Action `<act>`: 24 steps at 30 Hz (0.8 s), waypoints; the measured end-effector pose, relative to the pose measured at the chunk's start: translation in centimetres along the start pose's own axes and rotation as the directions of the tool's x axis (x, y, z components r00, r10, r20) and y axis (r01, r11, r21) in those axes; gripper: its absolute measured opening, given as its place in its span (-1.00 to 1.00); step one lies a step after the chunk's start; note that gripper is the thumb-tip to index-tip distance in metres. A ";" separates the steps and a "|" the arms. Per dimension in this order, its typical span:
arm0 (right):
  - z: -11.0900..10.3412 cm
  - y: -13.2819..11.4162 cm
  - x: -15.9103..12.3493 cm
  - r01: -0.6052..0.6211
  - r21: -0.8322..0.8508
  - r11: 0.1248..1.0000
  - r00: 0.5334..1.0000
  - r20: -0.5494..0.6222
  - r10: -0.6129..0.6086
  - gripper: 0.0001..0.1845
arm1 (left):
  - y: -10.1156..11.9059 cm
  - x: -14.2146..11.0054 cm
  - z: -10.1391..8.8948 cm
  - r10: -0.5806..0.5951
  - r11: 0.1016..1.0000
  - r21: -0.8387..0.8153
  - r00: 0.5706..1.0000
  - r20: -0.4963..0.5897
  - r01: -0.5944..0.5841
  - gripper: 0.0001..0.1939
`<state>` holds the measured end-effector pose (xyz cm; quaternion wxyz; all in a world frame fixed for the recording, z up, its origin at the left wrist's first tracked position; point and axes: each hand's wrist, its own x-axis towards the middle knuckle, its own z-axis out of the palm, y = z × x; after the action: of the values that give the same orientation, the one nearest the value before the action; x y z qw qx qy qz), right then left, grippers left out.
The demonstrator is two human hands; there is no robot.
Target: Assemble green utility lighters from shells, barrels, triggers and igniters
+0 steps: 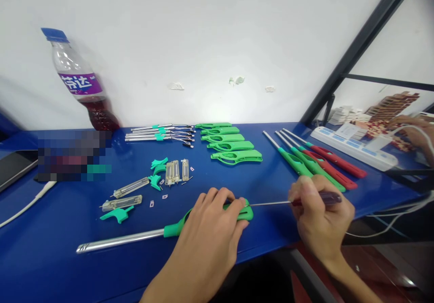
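My left hand (210,230) is closed over the handle of a green long-nosed lighter (172,229), which lies on the blue table with its silver tube pointing left. In my right hand (320,217) is a screwdriver (330,198) with a dark handle. Its thin shaft runs left, and the tip meets the end of the lighter's green handle. My left fingers hide most of that handle. Clear fuel tanks (131,187), teal triggers (117,214) and tiny metal pieces (165,196) lie beyond my left hand. Finished-looking green and red lighters (335,169) rest just beyond my right hand.
Green handle shells (237,157) and metal tubes with wires (149,137) are lined up by the wall. A drink bottle (81,81) stands back left, near a phone (16,169) with a white cable. A power strip (354,148) lies right; another person's hand (415,131) shows beyond it.
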<state>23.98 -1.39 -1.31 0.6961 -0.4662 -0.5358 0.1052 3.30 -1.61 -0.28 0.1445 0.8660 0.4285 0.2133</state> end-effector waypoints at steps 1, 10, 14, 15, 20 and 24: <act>0.0 0.0 0.0 0.003 0.011 1.000 1.000 -0.010 -0.003 -0.51 | 0.0 0.0 0.0 -0.001 1.000 -0.001 1.000 0.001 0.001 -0.73; 0.0 0.1 0.1 0.055 0.075 0.996 0.998 0.020 -0.057 -0.53 | -0.2 0.2 0.1 -0.005 1.000 -0.002 1.000 -0.007 0.005 -0.72; -0.1 0.1 -0.1 0.085 0.061 0.994 0.994 0.070 -0.090 -0.54 | -0.2 0.1 0.2 -0.003 1.000 -0.002 1.000 -0.012 0.003 -0.72; -0.1 0.2 -0.1 0.089 0.056 0.994 0.993 0.075 -0.093 -0.54 | -0.2 0.0 0.2 -0.002 1.000 -0.002 1.000 -0.013 0.002 -0.72; -0.1 0.2 -0.2 0.089 0.039 0.995 0.993 0.070 -0.091 -0.56 | -0.2 0.0 0.0 -0.004 1.000 -0.004 1.000 -0.015 0.004 -0.70; -0.1 0.2 -0.2 0.086 0.045 0.995 0.995 0.044 -0.088 -0.56 | -0.1 0.0 0.0 -0.006 1.000 -0.007 1.000 -0.015 0.006 -0.71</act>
<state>24.05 -1.49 -1.63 0.6976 -0.4245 -0.5690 0.0969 3.23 -1.53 -0.36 0.1449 0.8626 0.4315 0.2207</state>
